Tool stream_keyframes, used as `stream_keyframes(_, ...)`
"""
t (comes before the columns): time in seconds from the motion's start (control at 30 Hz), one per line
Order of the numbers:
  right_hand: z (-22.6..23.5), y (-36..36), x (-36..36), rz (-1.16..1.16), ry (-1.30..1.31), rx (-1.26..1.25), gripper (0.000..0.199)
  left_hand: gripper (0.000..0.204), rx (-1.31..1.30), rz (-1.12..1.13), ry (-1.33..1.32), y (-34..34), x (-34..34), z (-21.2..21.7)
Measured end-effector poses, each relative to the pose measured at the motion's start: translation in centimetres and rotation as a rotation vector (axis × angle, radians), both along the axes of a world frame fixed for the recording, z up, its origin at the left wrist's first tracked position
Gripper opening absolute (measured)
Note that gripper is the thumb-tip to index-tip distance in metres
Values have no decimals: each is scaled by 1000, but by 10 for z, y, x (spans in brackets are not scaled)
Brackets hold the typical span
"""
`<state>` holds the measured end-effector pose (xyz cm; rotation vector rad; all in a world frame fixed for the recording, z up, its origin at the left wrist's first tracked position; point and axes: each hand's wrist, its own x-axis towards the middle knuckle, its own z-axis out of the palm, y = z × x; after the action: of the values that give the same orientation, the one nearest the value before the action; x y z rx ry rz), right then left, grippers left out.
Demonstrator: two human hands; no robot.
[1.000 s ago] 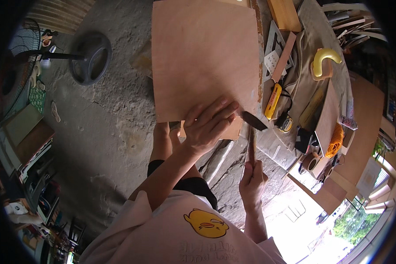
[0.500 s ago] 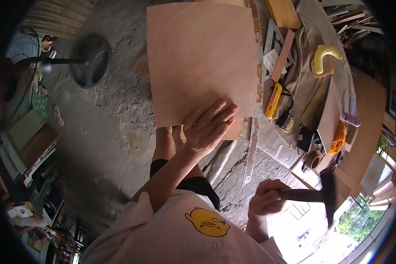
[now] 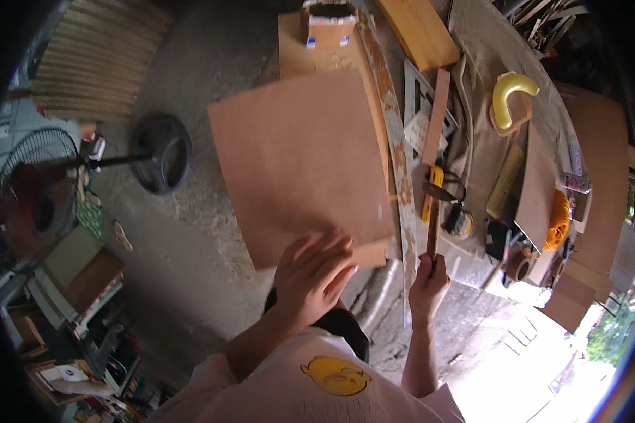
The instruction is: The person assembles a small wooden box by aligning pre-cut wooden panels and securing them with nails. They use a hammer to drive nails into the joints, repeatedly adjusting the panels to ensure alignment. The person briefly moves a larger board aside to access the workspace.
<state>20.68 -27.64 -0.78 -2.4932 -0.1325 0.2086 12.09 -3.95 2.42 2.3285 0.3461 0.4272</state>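
A thin square brown board (image 3: 300,162) lies in front of me, overlapping the left part of the bench. My left hand (image 3: 316,271) rests on its near edge with the fingers stretched out over the surface. To the right, my right hand (image 3: 429,283) grips a hammer (image 3: 433,227) by its handle. The hammer is upright in the view, its dark head over a yellow box cutter (image 3: 427,211) and beside a tape measure (image 3: 461,224). Under the near right corner of the board, a strip of lighter wood (image 3: 371,254) shows.
A small open carton (image 3: 329,29) stands at the bench's far end. On the right lie a wooden block (image 3: 422,35), a yellow banana-shaped object (image 3: 504,99), orange cord (image 3: 559,220) and a metal square (image 3: 418,92). A fan (image 3: 42,166) and a round dark base (image 3: 161,155) stand left.
My right hand has brought the hammer inward and up, from the lower right to beside the board. The board sits nearer and more tilted in view, and the far carton now shows.
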Motion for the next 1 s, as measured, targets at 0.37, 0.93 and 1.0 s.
stream_keyframes(0.37, -42, 68, 80, -201, 198, 249, 28, 11, -8, -202, 123, 237, 194, -1)
stream_keyframes(0.93, -55, 110, 118, -185, 201, 270, 25, 14, 356, -544, 168, 218, 288, -101)
stream_keyframes(1.0, -54, 109, 118, -194, 206, 272, 25, 10, 325, -517, 199, 211, 290, -100)
